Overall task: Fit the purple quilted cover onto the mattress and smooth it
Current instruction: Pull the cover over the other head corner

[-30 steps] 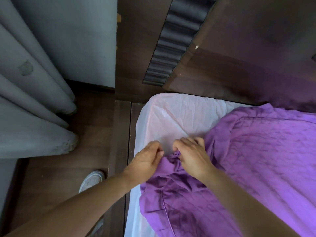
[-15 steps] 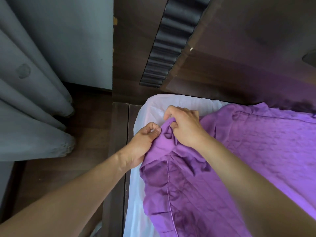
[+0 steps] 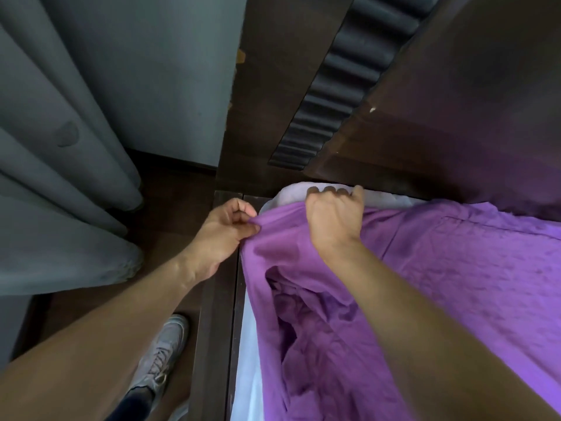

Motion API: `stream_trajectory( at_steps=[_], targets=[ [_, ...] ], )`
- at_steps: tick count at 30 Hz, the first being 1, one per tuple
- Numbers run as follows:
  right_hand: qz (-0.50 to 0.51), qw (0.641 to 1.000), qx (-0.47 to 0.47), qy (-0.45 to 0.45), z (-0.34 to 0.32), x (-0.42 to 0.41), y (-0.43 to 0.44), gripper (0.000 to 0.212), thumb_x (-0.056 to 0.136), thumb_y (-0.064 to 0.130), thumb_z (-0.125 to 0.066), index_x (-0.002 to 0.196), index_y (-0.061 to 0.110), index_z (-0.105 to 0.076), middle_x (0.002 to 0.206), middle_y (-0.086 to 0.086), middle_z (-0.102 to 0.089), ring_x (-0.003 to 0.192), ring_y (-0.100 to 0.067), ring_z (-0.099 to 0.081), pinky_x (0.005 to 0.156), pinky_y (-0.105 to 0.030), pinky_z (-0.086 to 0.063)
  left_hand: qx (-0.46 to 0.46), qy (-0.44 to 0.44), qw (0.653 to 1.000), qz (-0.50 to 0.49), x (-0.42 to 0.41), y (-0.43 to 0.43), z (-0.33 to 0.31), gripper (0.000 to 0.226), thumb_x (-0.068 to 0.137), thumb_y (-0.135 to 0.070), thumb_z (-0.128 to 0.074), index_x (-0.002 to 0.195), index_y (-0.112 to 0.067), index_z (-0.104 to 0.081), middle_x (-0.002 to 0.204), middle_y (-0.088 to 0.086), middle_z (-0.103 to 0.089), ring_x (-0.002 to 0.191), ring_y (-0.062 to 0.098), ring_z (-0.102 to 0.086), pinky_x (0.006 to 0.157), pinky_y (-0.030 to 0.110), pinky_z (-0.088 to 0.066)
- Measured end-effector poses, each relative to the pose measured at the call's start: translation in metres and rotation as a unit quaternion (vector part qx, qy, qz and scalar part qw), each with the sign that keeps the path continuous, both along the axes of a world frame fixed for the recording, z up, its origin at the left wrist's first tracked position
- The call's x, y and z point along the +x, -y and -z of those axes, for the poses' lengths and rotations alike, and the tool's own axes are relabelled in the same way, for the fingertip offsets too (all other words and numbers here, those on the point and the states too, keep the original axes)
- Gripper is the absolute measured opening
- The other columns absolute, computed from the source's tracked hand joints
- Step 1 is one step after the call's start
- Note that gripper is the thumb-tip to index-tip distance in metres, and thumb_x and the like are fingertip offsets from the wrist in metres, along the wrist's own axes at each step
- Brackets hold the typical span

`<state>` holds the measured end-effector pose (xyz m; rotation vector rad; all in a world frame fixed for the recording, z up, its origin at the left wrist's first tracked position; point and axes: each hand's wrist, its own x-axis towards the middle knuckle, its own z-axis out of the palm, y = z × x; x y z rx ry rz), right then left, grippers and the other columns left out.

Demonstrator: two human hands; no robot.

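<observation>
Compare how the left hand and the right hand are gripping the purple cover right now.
The left hand pinches the edge of the purple cover between thumb and fingertips; the right hand curls its fingers over that edge. The left hand is beside the mattress, above the dark bed frame; the right hand is on the mattress corner by the headboard. Both hold the same bunched corner of the cover.

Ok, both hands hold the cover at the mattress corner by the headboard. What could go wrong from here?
The left hand only pinches the edge of the purple cover; that grip could slip under tension. The right hand works close against the headboard, where the white mattress corner shows, so the hem may miss it. Bunched folds below may get trapped as wrinkles.
</observation>
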<state>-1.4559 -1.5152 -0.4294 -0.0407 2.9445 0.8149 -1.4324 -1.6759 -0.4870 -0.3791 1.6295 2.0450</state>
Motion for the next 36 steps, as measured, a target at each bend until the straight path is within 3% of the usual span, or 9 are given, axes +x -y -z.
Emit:
stream_trajectory(
  at_steps=[4, 9, 13, 21, 24, 27, 30, 32, 36],
  targets=[
    [0.023, 0.991, -0.130, 0.019, 0.017, -0.033, 0.021, 0.031, 0.085, 0.000, -0.046, 0.113, 0.013, -0.052, 0.087, -0.008, -0.070, 0.089, -0.029, -0.063, 0.091, -0.040, -0.033, -0.083, -0.007, 0.995, -0.061, -0.011, -0.002, 0.018, 0.013, 0.087, 0.001, -0.058, 0.088, -0.013, -0.059, 0.082, 0.002, -0.060, 0.073, 0.011, -0.057, 0.064, 0.019, -0.046],
    [0.036, 0.986, -0.148, 0.064, 0.054, -0.049, 0.041, 0.033, 0.090, 0.004, -0.039, 0.121, 0.012, -0.046, 0.106, -0.009, -0.066, 0.111, -0.028, -0.050, 0.095, -0.040, -0.030, -0.118, -0.002, 0.987, -0.107, -0.014, 0.001, 0.044, 0.009, 0.087, 0.001, -0.057, 0.086, -0.007, -0.054, 0.078, 0.003, -0.055, 0.069, 0.010, -0.052, 0.060, 0.014, -0.043],
    [-0.006, 0.987, -0.112, 0.114, 0.080, -0.045, 0.047, 0.032, 0.093, 0.010, -0.035, 0.124, 0.011, -0.046, 0.120, -0.009, -0.058, 0.119, -0.027, -0.040, 0.097, -0.040, -0.028, -0.110, 0.014, 0.988, -0.111, -0.015, 0.004, 0.063, 0.012, 0.088, 0.001, -0.057, 0.082, -0.009, -0.053, 0.075, 0.001, -0.055, 0.067, 0.010, -0.052, 0.060, 0.017, -0.041],
    [-0.017, 0.976, -0.028, 0.217, 0.119, -0.061, 0.062, 0.035, 0.095, 0.016, -0.036, 0.124, 0.002, -0.051, 0.121, -0.011, -0.059, 0.119, -0.029, -0.041, 0.103, -0.042, -0.025, -0.075, 0.018, 0.992, -0.098, -0.020, 0.006, 0.114, 0.026, 0.085, 0.011, -0.052, 0.076, -0.012, -0.058, 0.075, 0.001, -0.059, 0.069, 0.005, -0.054, 0.061, 0.009, -0.041],
    [-0.016, 0.962, 0.023, 0.272, 0.136, -0.063, 0.067, 0.042, 0.096, 0.022, -0.036, 0.131, 0.002, -0.047, 0.132, -0.013, -0.051, 0.126, -0.031, -0.036, 0.109, -0.044, -0.018, -0.098, 0.000, 0.994, -0.046, -0.018, 0.006, 0.137, 0.034, 0.087, 0.010, -0.049, 0.073, -0.018, -0.063, 0.078, -0.002, -0.064, 0.072, 0.000, -0.058, 0.072, 0.016, -0.044],
    [-0.020, 0.943, 0.075, 0.324, 0.153, -0.066, 0.074, 0.053, 0.097, 0.032, -0.033, 0.139, 0.001, -0.037, 0.144, -0.016, -0.039, 0.134, -0.033, -0.029, 0.112, -0.046, -0.013, -0.237, -0.064, 0.969, 0.036, -0.017, 0.004, 0.156, 0.033, 0.091, -0.003, -0.045, 0.094, -0.024, -0.070, 0.104, 0.001, -0.067, 0.098, 0.018, -0.063, 0.089, 0.026, -0.045],
    [-0.007, 0.931, 0.094, 0.351, 0.170, -0.071, 0.075, 0.053, 0.099, 0.032, -0.026, 0.142, 0.001, -0.033, 0.147, -0.016, -0.036, 0.136, -0.032, -0.028, 0.112, -0.048, -0.012, -0.374, -0.115, 0.908, 0.149, -0.015, 0.000, 0.159, 0.056, 0.080, -0.020, -0.024, 0.125, -0.029, -0.057, 0.112, 0.006, -0.058, 0.097, 0.029, -0.061, 0.088, 0.037, -0.045],
    [-0.001, 0.924, 0.092, 0.372, 0.182, -0.072, 0.076, 0.053, 0.099, 0.031, -0.026, 0.143, 0.002, -0.032, 0.149, -0.016, -0.033, 0.137, -0.032, -0.026, 0.112, -0.049, -0.010, -0.414, -0.117, 0.882, 0.193, -0.014, -0.002, 0.162, 0.062, 0.079, -0.020, -0.020, 0.134, -0.033, -0.046, 0.114, 0.004, -0.052, 0.101, 0.028, -0.058, 0.086, 0.035, -0.039],
    [0.004, 0.919, 0.067, 0.389, 0.200, -0.073, 0.079, 0.061, 0.099, 0.031, -0.029, 0.144, -0.008, -0.016, 0.153, -0.020, -0.022, 0.141, -0.034, -0.018, 0.115, -0.048, -0.007, -0.423, -0.087, 0.876, 0.213, -0.018, -0.004, 0.175, 0.052, 0.091, -0.015, -0.031, 0.138, -0.036, -0.037, 0.120, 0.003, -0.047, 0.111, 0.025, -0.051, 0.094, 0.035, -0.034]
  ],
)
